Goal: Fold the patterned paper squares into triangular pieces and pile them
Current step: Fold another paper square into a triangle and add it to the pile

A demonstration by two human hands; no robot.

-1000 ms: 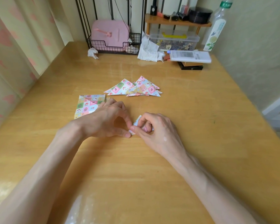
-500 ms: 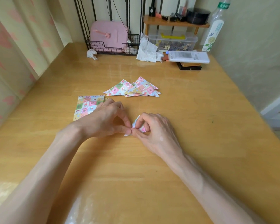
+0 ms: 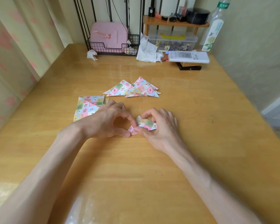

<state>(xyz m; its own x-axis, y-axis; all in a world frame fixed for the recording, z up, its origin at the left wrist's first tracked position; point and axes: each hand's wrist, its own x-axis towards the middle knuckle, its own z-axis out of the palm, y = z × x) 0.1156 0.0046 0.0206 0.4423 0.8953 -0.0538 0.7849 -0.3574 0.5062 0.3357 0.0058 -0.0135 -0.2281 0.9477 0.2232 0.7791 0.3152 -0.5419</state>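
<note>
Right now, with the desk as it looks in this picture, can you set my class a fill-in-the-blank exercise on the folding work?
1. The left hand and the right hand together pinch a small patterned piece made of ____.
2. The finished pieces in the pile are shaped like ____.
3. The stack of unfolded squares lies nearer the ____ hand.
4. The case standing in the black wire basket is ____.

Missing words: paper; triangles; left; pink.

A pink case (image 3: 109, 35) in a wire basket (image 3: 113, 50), bottle (image 3: 214, 28) nearby
</note>
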